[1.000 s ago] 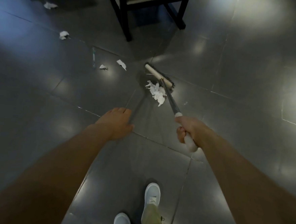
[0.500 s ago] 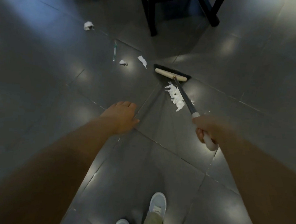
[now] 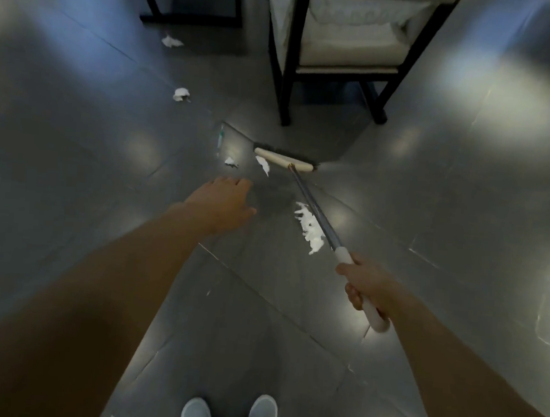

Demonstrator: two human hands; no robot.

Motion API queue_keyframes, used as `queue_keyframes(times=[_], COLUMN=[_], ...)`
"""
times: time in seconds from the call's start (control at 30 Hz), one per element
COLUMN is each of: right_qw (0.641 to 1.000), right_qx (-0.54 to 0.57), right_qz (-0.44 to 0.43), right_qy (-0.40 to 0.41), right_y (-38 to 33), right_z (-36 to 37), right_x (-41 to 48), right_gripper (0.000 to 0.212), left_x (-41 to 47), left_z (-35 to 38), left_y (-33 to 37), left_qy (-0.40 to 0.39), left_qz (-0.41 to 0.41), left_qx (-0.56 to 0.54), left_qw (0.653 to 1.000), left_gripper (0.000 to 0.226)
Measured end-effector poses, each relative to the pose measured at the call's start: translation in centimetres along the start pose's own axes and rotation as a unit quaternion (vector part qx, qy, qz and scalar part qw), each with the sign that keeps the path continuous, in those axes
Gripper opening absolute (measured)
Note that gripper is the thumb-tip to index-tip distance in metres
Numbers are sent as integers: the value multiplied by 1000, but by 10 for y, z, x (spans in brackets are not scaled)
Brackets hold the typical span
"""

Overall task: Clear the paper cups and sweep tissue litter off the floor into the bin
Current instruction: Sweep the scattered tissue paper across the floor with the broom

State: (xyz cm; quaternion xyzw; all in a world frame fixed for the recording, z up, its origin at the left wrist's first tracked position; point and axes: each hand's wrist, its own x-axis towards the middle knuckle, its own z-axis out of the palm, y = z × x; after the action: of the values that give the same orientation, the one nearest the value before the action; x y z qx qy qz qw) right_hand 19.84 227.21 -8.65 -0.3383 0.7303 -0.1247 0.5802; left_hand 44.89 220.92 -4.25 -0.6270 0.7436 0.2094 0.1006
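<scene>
At lower right, the right hand (image 3: 369,289) curls round the white grip of the broom (image 3: 316,211). The left hand (image 3: 222,204), mid-frame, has loose fingers and holds nothing. A shredded tissue pile (image 3: 309,230) lies beside the shaft at centre. Beyond it, the broom head (image 3: 283,159) rests on the floor (image 3: 429,219), with two tissue scraps (image 3: 263,165) just left of it — more wads (image 3: 181,94) sit toward the upper left. Tissue this light and soft probably scatters, so short, low strokes suit — a second hold on the shaft would steady them.

The left hand (image 3: 223,201) reaches forward palm down, fingers (image 3: 233,182) loosely spread, holding nothing; the right hand (image 3: 367,288), lower and nearer, is wrapped round the broom handle (image 3: 343,256).
</scene>
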Motion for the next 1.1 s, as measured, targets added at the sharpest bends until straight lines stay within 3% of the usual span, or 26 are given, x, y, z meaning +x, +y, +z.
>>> queue_keyframes(times=[0.27,0.4,0.7,0.97,1.1], right_qw=[989,982,966,962,959], right_qx=[-70,-83,-115,-106,-83], right_qz=[-121,-139,-172,-169,-170], right_qy=[-53,-97,-157,-187,-210], right_y=[-153,-256,-459,-635,-742], right_z=[96,180,337,424,461], right_x=[17,28,57,150,202], right_gripper=[28,37,38,36,20], left_x=[-10,-10,12,114,193], left_z=[-81,-136,-255,-329,-384], left_y=[-136,-237,-441,-580,-648], left_qy=[32,55,102,119,124], left_qz=[-82,-126,-208,-228,-231], left_qx=[-19,-33,-58,-67,-51], left_qw=[996,990,971,964,964], left_gripper=[57,59,60,61,61])
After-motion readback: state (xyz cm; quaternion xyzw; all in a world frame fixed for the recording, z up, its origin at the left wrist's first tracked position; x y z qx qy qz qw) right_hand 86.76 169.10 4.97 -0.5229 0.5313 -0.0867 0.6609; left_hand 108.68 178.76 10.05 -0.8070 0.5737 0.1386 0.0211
